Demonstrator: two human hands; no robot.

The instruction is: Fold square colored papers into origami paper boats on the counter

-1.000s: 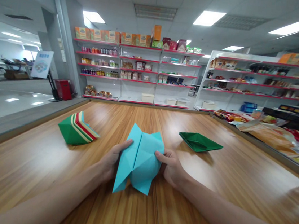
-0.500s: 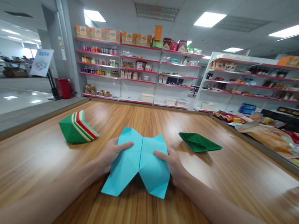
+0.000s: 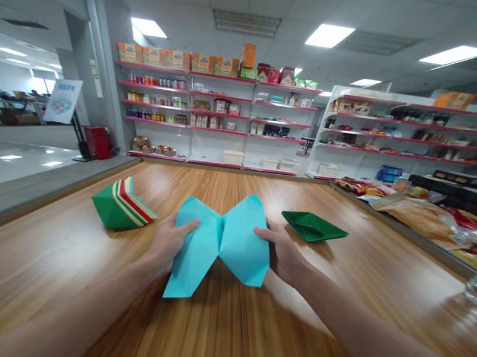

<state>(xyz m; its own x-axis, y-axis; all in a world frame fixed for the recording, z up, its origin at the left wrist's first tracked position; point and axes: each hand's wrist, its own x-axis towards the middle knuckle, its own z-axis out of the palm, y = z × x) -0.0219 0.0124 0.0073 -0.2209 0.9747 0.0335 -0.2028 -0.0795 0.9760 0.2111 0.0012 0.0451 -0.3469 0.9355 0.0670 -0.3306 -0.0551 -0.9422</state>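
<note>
**One folded blue paper (image 3: 231,238), gripped at both sides**

The folded blue paper is in front of the wearer, over the middle of the table (image 3: 209,343), directly between the left hand (image 3: 168,243) and the right hand (image 3: 285,254). Its longer span runs crosswise, from one hand to the other, while its central fold runs away from the wearer, across that span, with a notch at each end. Neither hand is clearly nearer the fold: the fingers hold the outer edges, and the fold sits roughly midway.

Both hands grasp the paper. The left thumb (image 3: 188,227) presses on the upper face of the left half, and the right thumb (image 3: 264,234) does likewise on the right half. The other fingers are mostly hidden behind the sheet, so how they curl cannot be told. The halves sit unevenly: the left one reaches lower towards the wearer, the right one rises higher at its far corner. Whether the lowest corner touches the table is unclear.

Of the things around, a striped paper stack (image 3: 122,207) lies beyond the left hand, apart from it, and a dark green paper dish (image 3: 313,228) lies just beyond the right.
</note>
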